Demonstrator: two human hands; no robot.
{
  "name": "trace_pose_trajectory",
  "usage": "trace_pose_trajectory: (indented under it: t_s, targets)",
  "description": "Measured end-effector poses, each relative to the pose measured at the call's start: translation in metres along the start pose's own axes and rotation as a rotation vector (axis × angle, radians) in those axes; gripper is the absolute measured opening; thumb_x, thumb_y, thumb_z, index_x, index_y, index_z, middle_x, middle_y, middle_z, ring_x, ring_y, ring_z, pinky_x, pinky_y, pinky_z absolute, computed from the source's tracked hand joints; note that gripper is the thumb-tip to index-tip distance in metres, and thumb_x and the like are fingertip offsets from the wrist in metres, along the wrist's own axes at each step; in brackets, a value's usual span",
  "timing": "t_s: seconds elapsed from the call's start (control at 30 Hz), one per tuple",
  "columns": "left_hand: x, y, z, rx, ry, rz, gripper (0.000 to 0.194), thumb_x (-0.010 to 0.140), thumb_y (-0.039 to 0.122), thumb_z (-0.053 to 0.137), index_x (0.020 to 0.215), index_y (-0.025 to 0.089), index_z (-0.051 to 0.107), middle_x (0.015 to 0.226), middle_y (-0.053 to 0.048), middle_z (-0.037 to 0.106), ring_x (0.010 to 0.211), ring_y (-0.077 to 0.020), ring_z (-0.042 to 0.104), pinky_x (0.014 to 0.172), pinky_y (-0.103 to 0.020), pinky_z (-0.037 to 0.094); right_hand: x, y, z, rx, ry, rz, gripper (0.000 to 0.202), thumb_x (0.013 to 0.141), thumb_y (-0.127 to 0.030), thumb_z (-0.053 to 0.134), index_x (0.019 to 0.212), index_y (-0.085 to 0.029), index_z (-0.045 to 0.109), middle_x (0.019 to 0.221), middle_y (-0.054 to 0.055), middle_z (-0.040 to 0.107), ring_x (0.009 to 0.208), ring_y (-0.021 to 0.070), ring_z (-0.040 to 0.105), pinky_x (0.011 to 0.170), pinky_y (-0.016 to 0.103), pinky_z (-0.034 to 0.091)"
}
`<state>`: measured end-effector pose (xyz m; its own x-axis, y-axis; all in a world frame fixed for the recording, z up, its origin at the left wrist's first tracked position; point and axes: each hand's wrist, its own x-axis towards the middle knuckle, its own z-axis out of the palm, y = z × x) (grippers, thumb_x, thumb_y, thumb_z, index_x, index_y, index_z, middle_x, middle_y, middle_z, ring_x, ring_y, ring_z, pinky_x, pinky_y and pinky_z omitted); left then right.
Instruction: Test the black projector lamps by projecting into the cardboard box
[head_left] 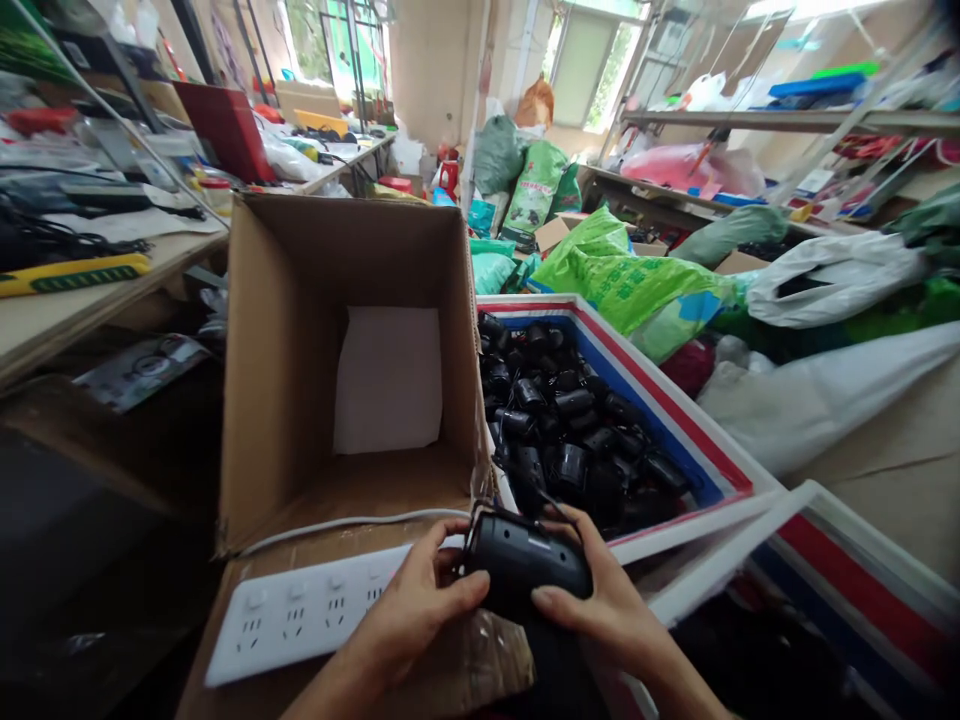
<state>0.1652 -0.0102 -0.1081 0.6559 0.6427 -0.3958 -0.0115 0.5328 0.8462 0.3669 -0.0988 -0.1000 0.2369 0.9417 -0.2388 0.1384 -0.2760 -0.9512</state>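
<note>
A black cylindrical device (528, 556) with small holes along its side lies between my two hands, in front of the open cardboard box. My left hand (420, 590) grips its left end, thumb on the near side and fingers behind. Around the right end, my right hand (592, 590) is closed, with the thumb in front and the fingers on top. What kind of device it is, I cannot make out. Behind it to the right, a striped bin (667, 395) holds many similar black cylinders (571, 465), some with thin cords.
The open cardboard box (300, 480) has a pale sheet (388, 380) inside. A white power strip (300, 610) lies before it. A second striped bin (870, 580) is at lower right. Green sacks (622, 280) are piled behind. The left workbench (112, 290) carries a yellow tool (75, 274).
</note>
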Motion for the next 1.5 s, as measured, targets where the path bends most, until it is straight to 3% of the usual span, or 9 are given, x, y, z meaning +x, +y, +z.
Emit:
trace_pose_trajectory:
  t_s: [0.2, 0.3, 0.5, 0.67, 0.8, 0.9, 1.07, 1.27, 1.5]
  targets:
    - [-0.022, 0.020, -0.010, 0.696, 0.028, 0.058, 0.041, 0.077, 0.034, 0.059, 0.114, 0.018, 0.052, 0.089, -0.007, 0.071, 0.080, -0.0252, 0.065, 0.068, -0.033, 0.049, -0.013, 0.000, 0.022, -0.185, 0.000, -0.033, 0.065, 0.058, -0.035, 0.076, 0.110, -0.023, 0.038, 0.106, 0.006, 0.057, 0.096, 0.0255, 0.057, 0.082, 0.036, 0.046]
    - [-0.029, 0.022, 0.001, 0.862, 0.153, 0.132, 0.029, 0.085, 0.031, 0.048, 0.111, 0.019, 0.055, 0.086, -0.009, 0.072, 0.079, -0.0282, 0.067, 0.068, -0.035, 0.047, -0.008, 0.002, 0.040, -0.323, 0.093, -0.025, 0.058, 0.060, -0.033, 0.072, 0.106, -0.022, 0.038, 0.100, 0.007, 0.058, 0.089, 0.0257, 0.058, 0.079, 0.039, 0.047]
    - [-0.031, 0.002, 0.016, 1.032, 0.237, 0.112, 0.046, 0.087, 0.023, 0.038, 0.129, 0.006, 0.040, 0.091, -0.023, 0.070, 0.087, -0.0357, 0.068, 0.072, -0.041, 0.047, 0.004, 0.010, 0.064, -0.448, 0.327, -0.154, 0.056, 0.061, -0.035, 0.071, 0.109, -0.019, 0.045, 0.106, 0.012, 0.057, 0.101, 0.0332, 0.055, 0.091, 0.050, 0.042]
    - [-0.036, 0.017, -0.001, 0.893, 0.272, 0.157, 0.034, 0.086, 0.021, 0.041, 0.119, 0.016, 0.047, 0.083, -0.010, 0.070, 0.077, -0.0259, 0.066, 0.069, -0.034, 0.046, 0.029, 0.015, 0.014, -0.067, -0.155, -0.095, 0.045, 0.076, -0.041, 0.061, 0.113, -0.017, 0.054, 0.108, 0.011, 0.064, 0.095, 0.0252, 0.063, 0.080, 0.040, 0.052]
    - [-0.040, 0.031, -0.006, 0.777, 0.206, 0.228, 0.025, 0.086, 0.020, 0.043, 0.108, 0.021, 0.052, 0.086, -0.003, 0.068, 0.077, -0.0199, 0.062, 0.072, -0.029, 0.044, 0.072, 0.040, -0.015, -0.243, 0.215, -0.090, 0.046, 0.068, -0.028, 0.063, 0.111, -0.014, 0.055, 0.101, 0.010, 0.061, 0.063, 0.0149, 0.060, 0.068, 0.037, 0.052]
    - [-0.043, 0.035, 0.001, 0.736, 0.126, 0.219, 0.018, 0.085, 0.020, 0.044, 0.099, 0.020, 0.055, 0.085, -0.002, 0.068, 0.075, -0.0182, 0.060, 0.068, -0.027, 0.044, 0.100, 0.056, -0.001, -0.294, 0.238, -0.165, 0.066, 0.058, -0.020, 0.065, 0.124, -0.019, 0.051, 0.109, 0.008, 0.055, 0.058, 0.0114, 0.055, 0.068, 0.035, 0.051]
    - [-0.054, 0.047, -0.002, 0.703, 0.078, 0.235, 0.022, 0.083, 0.018, 0.047, 0.103, 0.020, 0.055, 0.079, 0.001, 0.065, 0.070, -0.0156, 0.058, 0.063, -0.025, 0.044, 0.114, 0.057, 0.018, -0.316, 0.211, -0.286, 0.019, 0.068, -0.023, 0.056, 0.083, -0.021, 0.069, 0.085, 0.004, 0.061, 0.079, 0.0201, 0.058, 0.077, 0.034, 0.046]
    - [-0.070, 0.062, -0.055, 0.525, 0.358, 0.215, 0.025, 0.083, 0.030, 0.051, 0.105, 0.018, 0.046, 0.069, 0.002, 0.060, 0.051, -0.0132, 0.057, 0.048, -0.025, 0.046, 0.089, 0.034, 0.009, -0.289, 0.180, -0.262, 0.024, 0.082, -0.039, 0.054, 0.069, -0.019, 0.059, 0.054, -0.001, 0.053, 0.051, 0.0135, 0.049, 0.049, 0.024, 0.040]
    - [-0.071, 0.049, -0.081, 0.171, 0.450, 0.271, 0.035, 0.079, 0.034, 0.061, 0.103, 0.020, 0.039, 0.064, 0.004, 0.064, 0.043, -0.0131, 0.060, 0.042, -0.024, 0.049, 0.059, 0.027, 0.066, -0.264, -0.110, -0.343, 0.028, 0.085, -0.040, 0.053, 0.073, -0.017, 0.062, 0.057, -0.001, 0.056, 0.049, 0.0116, 0.053, 0.047, 0.023, 0.045]
